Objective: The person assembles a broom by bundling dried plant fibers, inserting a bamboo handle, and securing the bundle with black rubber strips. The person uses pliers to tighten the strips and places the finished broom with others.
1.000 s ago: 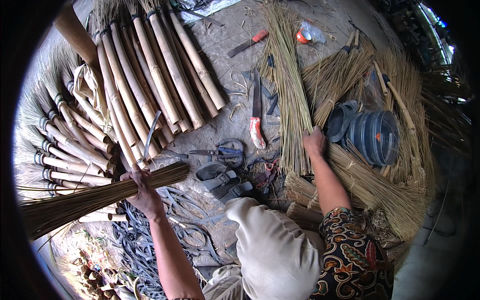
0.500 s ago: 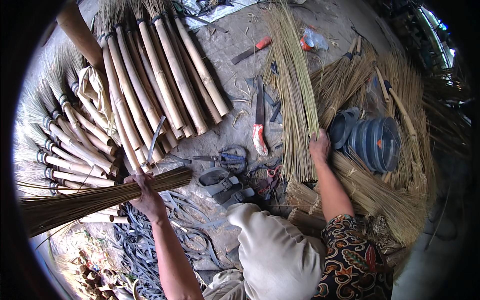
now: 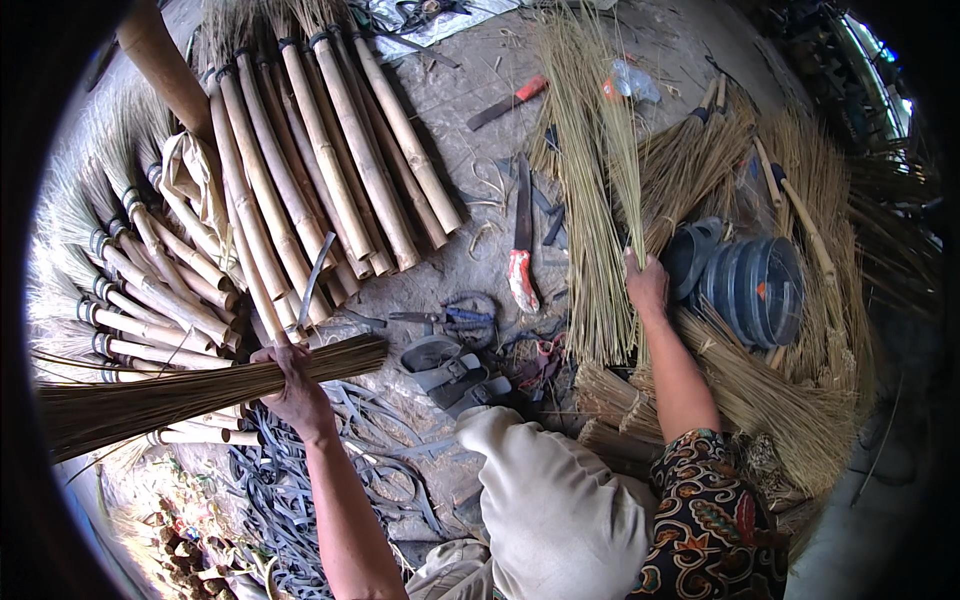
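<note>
A bundle of brown broom sticks (image 3: 190, 395) is gripped near its cut end by the left hand (image 3: 295, 385) and is held level, pointing toward the left edge. A few pale straws are pinched by the right hand (image 3: 648, 285) at the right side of a long heap of pale straws (image 3: 585, 190) spread on the ground. Between the hands a knife with a red-and-white handle (image 3: 522, 262), blue-handled pliers (image 3: 450, 318) and a grey sandal (image 3: 440, 362) are laid on the dirt. Finished brooms with bamboo handles (image 3: 310, 170) are ranged in rows at upper left — a stack of dark blue round lids (image 3: 750, 290) is seen just right of the right hand.
</note>
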### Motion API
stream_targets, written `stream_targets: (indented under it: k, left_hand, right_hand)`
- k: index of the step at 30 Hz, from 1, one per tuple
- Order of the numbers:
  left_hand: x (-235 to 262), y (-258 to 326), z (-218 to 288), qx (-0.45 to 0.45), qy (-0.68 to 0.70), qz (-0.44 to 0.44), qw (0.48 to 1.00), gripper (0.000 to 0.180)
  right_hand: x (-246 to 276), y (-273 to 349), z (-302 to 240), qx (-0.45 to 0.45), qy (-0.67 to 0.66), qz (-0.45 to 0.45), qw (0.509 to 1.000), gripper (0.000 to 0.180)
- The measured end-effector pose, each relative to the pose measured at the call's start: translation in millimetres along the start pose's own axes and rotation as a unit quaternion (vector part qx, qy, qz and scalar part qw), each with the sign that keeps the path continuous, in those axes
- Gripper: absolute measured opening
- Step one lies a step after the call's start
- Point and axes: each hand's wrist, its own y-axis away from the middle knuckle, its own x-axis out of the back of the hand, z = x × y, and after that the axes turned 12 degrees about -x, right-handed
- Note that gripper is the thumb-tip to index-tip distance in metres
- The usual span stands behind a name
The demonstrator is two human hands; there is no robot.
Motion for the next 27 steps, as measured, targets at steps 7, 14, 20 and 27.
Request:
stream_targets:
  k: [7,14,20,27]
  left_hand:
    - [1.4,0.1,1.9,0.024,-0.038,-0.006,0.999,0.027]
    - [2.2,-13.7,3.5,0.034,-0.018,-0.009,0.999,0.029]
    - [15.2,-32.7,24.4,0.150,0.141,0.108,0.973,0.020]
    - [13.1,-42.9,55.9,0.184,0.253,0.096,0.945,0.030]
  right_hand:
    - [2.2,-21.2,0.8,-0.008,0.017,-0.057,0.998,0.043]
    - [29.4,-19.3,-30.2,-0.016,-0.182,0.019,0.983,0.040]
    - [27.1,-31.7,-24.9,0.061,-0.184,0.062,0.979,0.043]
    - [29.5,18.0,-55.1,0.264,-0.127,0.010,0.956,0.028]
